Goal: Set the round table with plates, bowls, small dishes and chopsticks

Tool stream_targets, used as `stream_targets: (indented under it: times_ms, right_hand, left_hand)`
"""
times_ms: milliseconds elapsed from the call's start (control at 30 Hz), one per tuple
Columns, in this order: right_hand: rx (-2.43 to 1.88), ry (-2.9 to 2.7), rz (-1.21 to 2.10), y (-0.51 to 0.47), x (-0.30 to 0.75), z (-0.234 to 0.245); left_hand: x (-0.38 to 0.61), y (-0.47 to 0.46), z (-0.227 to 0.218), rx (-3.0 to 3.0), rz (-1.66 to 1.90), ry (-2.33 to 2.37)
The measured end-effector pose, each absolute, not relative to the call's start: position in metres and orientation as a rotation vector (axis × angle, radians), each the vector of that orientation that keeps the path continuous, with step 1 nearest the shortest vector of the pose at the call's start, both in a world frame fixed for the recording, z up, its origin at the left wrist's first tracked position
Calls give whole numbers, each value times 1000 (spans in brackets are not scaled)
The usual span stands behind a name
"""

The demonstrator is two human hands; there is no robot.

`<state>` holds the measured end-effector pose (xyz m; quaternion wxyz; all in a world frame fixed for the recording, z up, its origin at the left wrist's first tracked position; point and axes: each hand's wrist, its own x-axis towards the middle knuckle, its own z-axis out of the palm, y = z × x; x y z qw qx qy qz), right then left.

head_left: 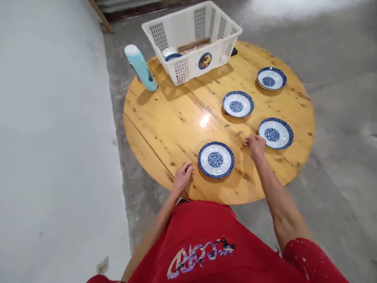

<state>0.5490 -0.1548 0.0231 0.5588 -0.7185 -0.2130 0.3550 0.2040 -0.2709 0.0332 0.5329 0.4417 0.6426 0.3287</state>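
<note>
My left hand [183,175] hovers near the front edge of the round table, just left of a blue-rimmed white plate [216,159]. Its fingers are loosely bent, slightly apart, and hold nothing. To the right, my right hand [255,145] is beside the left edge of another patterned plate [276,133], overlapping its rim in view; whether it touches is unclear. Its fingers point left, loosely curled, with nothing visible in them. Farther back lie a matching plate [238,104] and a deeper-looking blue-and-white dish [271,78].
A white plastic basket [203,63] stands at the back of the wooden table [176,129], with a bowl [170,52] and brown sticks [194,44] inside. Left of it is a light-blue holder [140,68]. A dark flat object [234,51] lies behind the basket. A white wall [55,137] borders the left side.
</note>
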Motion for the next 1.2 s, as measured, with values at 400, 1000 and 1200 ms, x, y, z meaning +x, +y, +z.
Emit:
stream_targets:
  times_ms: [400, 1000, 1200]
  right_hand:
    - [-1749, -284, 983, -23, 553, 8]
    - [-1919, -452, 926, -51, 513, 23]
    - [-1891, -589, 1027, -82, 437, 40]
  left_hand:
    - [183, -304, 34, 750, 875, 1742]
    - [182, -213, 38, 978, 880, 1565]
    - [155, -148, 31, 957, 902, 1433]
